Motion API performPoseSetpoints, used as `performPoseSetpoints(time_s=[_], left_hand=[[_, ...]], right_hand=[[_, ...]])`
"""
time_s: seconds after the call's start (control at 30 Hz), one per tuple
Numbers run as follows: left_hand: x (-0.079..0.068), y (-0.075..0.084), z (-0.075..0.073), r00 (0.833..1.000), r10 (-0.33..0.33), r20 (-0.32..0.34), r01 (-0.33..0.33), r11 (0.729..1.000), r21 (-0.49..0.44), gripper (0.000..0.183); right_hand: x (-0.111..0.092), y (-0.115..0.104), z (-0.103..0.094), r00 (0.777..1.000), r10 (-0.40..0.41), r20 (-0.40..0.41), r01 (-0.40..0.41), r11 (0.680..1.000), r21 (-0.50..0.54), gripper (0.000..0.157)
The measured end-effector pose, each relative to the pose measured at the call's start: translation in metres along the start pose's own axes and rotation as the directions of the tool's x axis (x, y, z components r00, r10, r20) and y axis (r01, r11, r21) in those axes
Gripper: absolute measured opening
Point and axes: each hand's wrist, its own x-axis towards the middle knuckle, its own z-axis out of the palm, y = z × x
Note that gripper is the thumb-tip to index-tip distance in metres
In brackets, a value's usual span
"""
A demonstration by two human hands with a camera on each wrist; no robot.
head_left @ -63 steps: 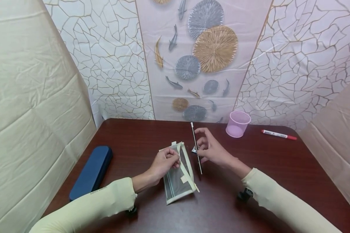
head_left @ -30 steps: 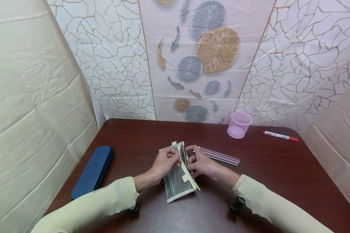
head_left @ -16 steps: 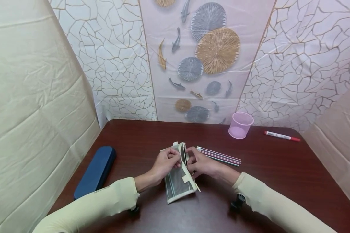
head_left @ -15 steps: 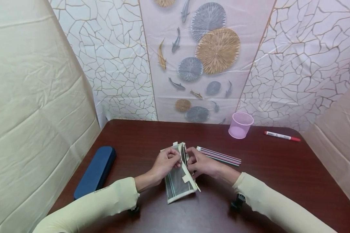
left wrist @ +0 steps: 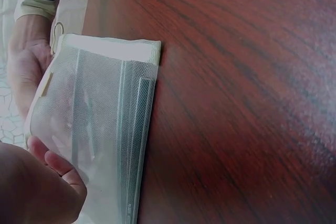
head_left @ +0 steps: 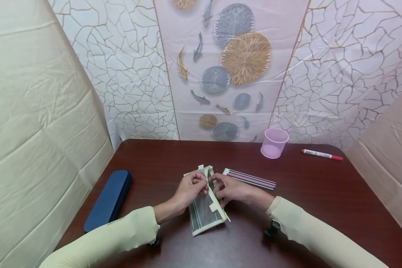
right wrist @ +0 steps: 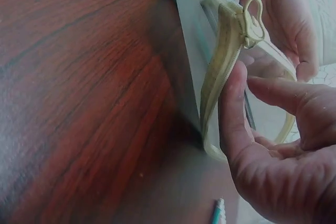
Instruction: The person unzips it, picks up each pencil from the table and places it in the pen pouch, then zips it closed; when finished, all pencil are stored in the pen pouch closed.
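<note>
A translucent mesh zip pouch (head_left: 204, 210) with cream trim leans on the table between the hands, its zipper open. My left hand (head_left: 190, 186) pinches the edge of the opening with thumb and bent fingers. At the opposite side of the mouth, my right hand (head_left: 232, 188) has its fingertips in the opening. Thumb and index nearly meet there around a thin dark pencil (right wrist: 249, 113), mostly hidden by the fingers and pouch. Through the mesh in the left wrist view, a long slim item (left wrist: 140, 129) shows inside. Several striped pencils (head_left: 251, 179) lie beside the right hand.
A dark blue case (head_left: 108, 201) lies at the left of the brown table (head_left: 154, 156). Toward the back right stand a pink cup (head_left: 274, 143) and, farther right, a red-and-white marker (head_left: 321, 154). A patterned cloth (head_left: 214, 85) hangs behind the table.
Two seconds ago my right hand held the pencil upright beside the pouch. It moved left to the opening, and the pencil went down inside. My left hand kept its hold on the edge.
</note>
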Motion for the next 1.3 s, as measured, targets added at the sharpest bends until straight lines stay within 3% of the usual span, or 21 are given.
performPoseSetpoints(time_s=[0.17, 0.33, 0.57, 0.7, 0.8, 0.93, 1.1, 1.2, 1.3], left_hand=[[-0.001, 0.002, -0.002, 1.000, 0.020, -0.023, -0.021, 1.000, -0.017, 0.014], [-0.001, 0.002, -0.005, 0.998, 0.025, -0.052, -0.027, 0.999, -0.046, 0.013], [-0.002, 0.008, -0.008, 0.995, -0.003, -0.103, -0.008, 0.995, -0.102, 0.006], [-0.005, 0.010, -0.010, 0.993, -0.011, -0.120, -0.006, 0.990, -0.138, 0.011], [-0.006, 0.011, -0.011, 0.992, -0.014, -0.128, -0.005, 0.988, -0.154, 0.012], [-0.008, 0.012, -0.011, 0.991, -0.021, -0.133, -0.002, 0.986, -0.169, 0.009], [-0.008, 0.012, -0.011, 0.991, -0.018, -0.134, -0.007, 0.984, -0.180, 0.009], [-0.007, 0.012, -0.012, 0.990, -0.018, -0.137, -0.007, 0.984, -0.180, 0.008], [-0.006, 0.011, -0.012, 0.990, -0.018, -0.139, -0.007, 0.984, -0.177, 0.008]], right_hand=[[-0.003, -0.004, -0.012, 0.995, -0.042, -0.091, 0.038, 0.999, -0.036, 0.050], [-0.011, -0.006, -0.034, 0.970, -0.114, -0.216, 0.084, 0.986, -0.146, 0.040], [-0.026, 0.003, -0.075, 0.893, -0.250, -0.375, 0.074, 0.902, -0.425, 0.026], [-0.032, 0.013, -0.101, 0.869, -0.268, -0.416, 0.017, 0.856, -0.516, 0.023], [-0.036, 0.020, -0.120, 0.882, -0.271, -0.386, -0.013, 0.804, -0.594, 0.026], [-0.038, 0.028, -0.142, 0.928, -0.242, -0.282, 0.000, 0.758, -0.652, 0.030], [-0.037, 0.039, -0.160, 0.976, -0.141, -0.166, 0.025, 0.831, -0.556, 0.033], [-0.035, 0.045, -0.166, 0.984, -0.122, -0.129, 0.046, 0.875, -0.481, 0.030], [-0.033, 0.050, -0.169, 0.983, -0.144, -0.111, 0.079, 0.887, -0.455, 0.026]])
